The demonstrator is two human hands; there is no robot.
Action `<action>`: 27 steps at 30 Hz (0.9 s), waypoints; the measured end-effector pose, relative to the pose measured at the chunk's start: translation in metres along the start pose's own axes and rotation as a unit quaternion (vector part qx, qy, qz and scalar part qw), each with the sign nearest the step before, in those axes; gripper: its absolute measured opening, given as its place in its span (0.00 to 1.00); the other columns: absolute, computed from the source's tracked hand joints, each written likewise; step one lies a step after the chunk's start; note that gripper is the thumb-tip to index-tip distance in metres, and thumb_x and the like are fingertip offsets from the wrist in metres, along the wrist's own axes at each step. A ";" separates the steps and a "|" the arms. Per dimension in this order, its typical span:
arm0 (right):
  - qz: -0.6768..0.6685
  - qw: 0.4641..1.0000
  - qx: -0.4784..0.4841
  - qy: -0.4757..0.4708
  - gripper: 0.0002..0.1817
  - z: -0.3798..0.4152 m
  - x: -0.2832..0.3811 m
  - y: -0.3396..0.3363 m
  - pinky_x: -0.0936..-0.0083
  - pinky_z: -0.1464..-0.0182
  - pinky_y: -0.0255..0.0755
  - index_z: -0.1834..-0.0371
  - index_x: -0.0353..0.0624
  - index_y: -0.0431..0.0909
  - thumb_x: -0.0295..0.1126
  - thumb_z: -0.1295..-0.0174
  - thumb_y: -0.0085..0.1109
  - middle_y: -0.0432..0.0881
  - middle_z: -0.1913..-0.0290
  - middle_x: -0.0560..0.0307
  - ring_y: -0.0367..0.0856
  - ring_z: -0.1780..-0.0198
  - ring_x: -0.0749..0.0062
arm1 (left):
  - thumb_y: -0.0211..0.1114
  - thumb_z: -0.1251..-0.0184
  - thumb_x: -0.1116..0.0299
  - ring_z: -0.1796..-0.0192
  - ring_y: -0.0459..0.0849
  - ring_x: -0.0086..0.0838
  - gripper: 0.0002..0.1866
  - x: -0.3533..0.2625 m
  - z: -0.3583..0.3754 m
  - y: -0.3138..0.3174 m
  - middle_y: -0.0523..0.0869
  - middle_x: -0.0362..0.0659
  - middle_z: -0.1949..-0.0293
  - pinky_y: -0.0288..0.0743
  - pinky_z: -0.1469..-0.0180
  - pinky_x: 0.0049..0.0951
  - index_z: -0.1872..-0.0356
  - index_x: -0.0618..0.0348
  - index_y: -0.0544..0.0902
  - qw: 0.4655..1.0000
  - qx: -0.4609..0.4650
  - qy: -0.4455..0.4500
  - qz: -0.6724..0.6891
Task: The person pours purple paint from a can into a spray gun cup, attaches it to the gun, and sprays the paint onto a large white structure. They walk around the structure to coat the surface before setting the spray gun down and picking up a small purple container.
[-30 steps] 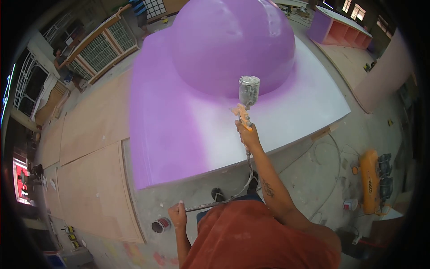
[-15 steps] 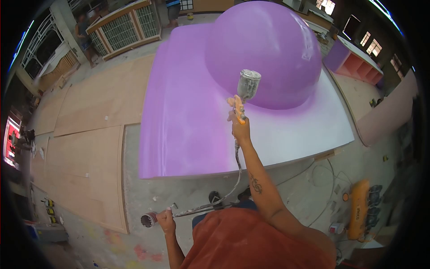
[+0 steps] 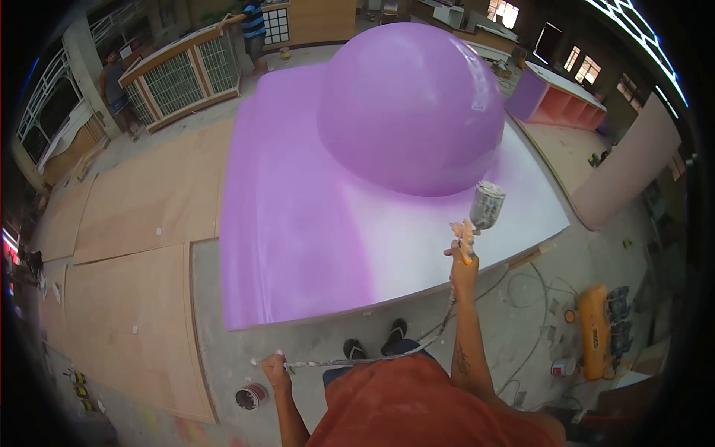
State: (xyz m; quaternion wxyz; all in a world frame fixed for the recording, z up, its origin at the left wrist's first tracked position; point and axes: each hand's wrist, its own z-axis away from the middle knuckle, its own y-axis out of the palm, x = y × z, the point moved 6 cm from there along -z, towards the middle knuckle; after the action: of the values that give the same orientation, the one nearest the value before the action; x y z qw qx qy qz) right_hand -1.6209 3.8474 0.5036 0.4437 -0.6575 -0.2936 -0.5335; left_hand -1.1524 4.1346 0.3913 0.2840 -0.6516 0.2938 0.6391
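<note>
Gripping the hose [image 3: 342, 363] w/ curled fingers, L hand [image 3: 275, 370] is at approx 7 o'clock in view; can [image 3: 251, 396] on floor, 7–8 o'clock from it. R hand [image 3: 463, 270], at 4, has fingers wrapped round the spray gun [image 3: 467, 237] handle; gun body sticks up at 12 from them, metal cup [image 3: 488, 205] at 1. Beyond: purple/white base [image 3: 417, 238], then purple dome [image 3: 410, 112], 11 o'clock from gun.

A spray gun [image 3: 467, 237] and compressor [image 3: 594, 333] show a workshop.
</note>
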 end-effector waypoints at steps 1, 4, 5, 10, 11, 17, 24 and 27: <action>0.021 1.000 0.006 -0.013 0.15 -0.003 0.000 -0.018 0.74 0.62 0.72 0.58 0.35 0.83 0.38 0.30 0.59 0.85 0.68 0.57 0.79 0.70 0.74 | 0.62 0.31 0.67 0.80 0.57 0.18 0.24 0.014 -0.002 0.004 0.62 0.31 0.86 0.46 0.75 0.31 0.87 0.55 0.61 1.000 0.005 -0.002 -0.006; -0.037 0.998 0.059 -0.010 0.14 0.012 0.050 -0.042 0.81 0.77 0.61 0.55 0.38 0.81 0.39 0.29 0.59 0.81 0.70 0.60 0.68 0.81 0.83 | 0.62 0.31 0.67 0.80 0.57 0.18 0.25 0.018 -0.005 0.023 0.62 0.32 0.86 0.47 0.76 0.31 0.87 0.57 0.63 0.998 0.035 -0.003 -0.045; -0.118 0.988 0.104 0.010 0.13 0.018 0.065 -0.044 0.86 0.86 0.50 0.54 0.40 0.80 0.40 0.29 0.59 0.78 0.73 0.62 0.58 0.87 0.90 | 0.62 0.30 0.67 0.81 0.57 0.18 0.25 0.015 -0.002 0.032 0.62 0.33 0.86 0.48 0.76 0.32 0.88 0.59 0.63 0.995 0.061 0.000 -0.081; -0.085 0.961 0.263 -0.012 0.16 0.006 0.093 -0.050 0.89 0.87 0.51 0.47 0.40 0.76 0.40 0.28 0.56 0.80 0.65 0.59 0.55 0.87 0.91 | 0.63 0.31 0.66 0.82 0.58 0.24 0.25 0.001 0.012 0.050 0.62 0.40 0.87 0.51 0.77 0.35 0.86 0.65 0.65 0.986 0.114 0.050 -0.115; -0.086 0.948 0.306 -0.007 0.17 0.003 0.098 -0.049 0.89 0.87 0.52 0.47 0.40 0.76 0.40 0.30 0.58 0.81 0.66 0.59 0.58 0.87 0.91 | 0.63 0.31 0.65 0.83 0.57 0.26 0.25 -0.003 0.019 0.054 0.62 0.42 0.88 0.52 0.77 0.37 0.86 0.66 0.66 0.979 0.129 0.071 -0.140; -0.033 0.909 0.411 -0.059 0.18 -0.025 0.150 -0.024 0.88 0.87 0.54 0.48 0.39 0.77 0.41 0.33 0.62 0.81 0.68 0.59 0.61 0.88 0.90 | 0.67 0.34 0.56 0.83 0.65 0.36 0.24 0.001 0.052 0.074 0.69 0.48 0.87 0.59 0.77 0.37 0.84 0.65 0.77 0.925 0.277 -0.043 -0.258; 0.141 0.820 0.542 -0.122 0.35 -0.088 0.202 0.016 0.86 0.87 0.57 0.30 0.42 0.68 0.44 0.40 0.63 0.80 0.71 0.60 0.65 0.85 0.89 | 0.72 0.40 0.50 0.77 0.79 0.38 0.22 -0.043 0.110 0.163 0.82 0.48 0.79 0.70 0.72 0.34 0.77 0.62 0.84 0.904 0.357 0.027 -0.234; 0.249 0.780 0.546 -0.177 0.20 -0.127 0.212 0.039 0.82 0.83 0.59 0.50 0.45 0.83 0.46 0.37 0.63 0.80 0.73 0.65 0.68 0.82 0.85 | 0.73 0.43 0.46 0.74 0.81 0.43 0.24 -0.053 0.128 0.209 0.83 0.47 0.77 0.72 0.70 0.37 0.76 0.60 0.84 0.925 0.291 0.017 -0.242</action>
State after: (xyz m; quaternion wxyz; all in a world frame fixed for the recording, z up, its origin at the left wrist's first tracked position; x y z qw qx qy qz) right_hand -1.5886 3.6986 0.7021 0.7859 -0.4386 -0.4349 -0.0290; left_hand -1.3943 4.0920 0.4430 0.6021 -0.6024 0.3049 0.4261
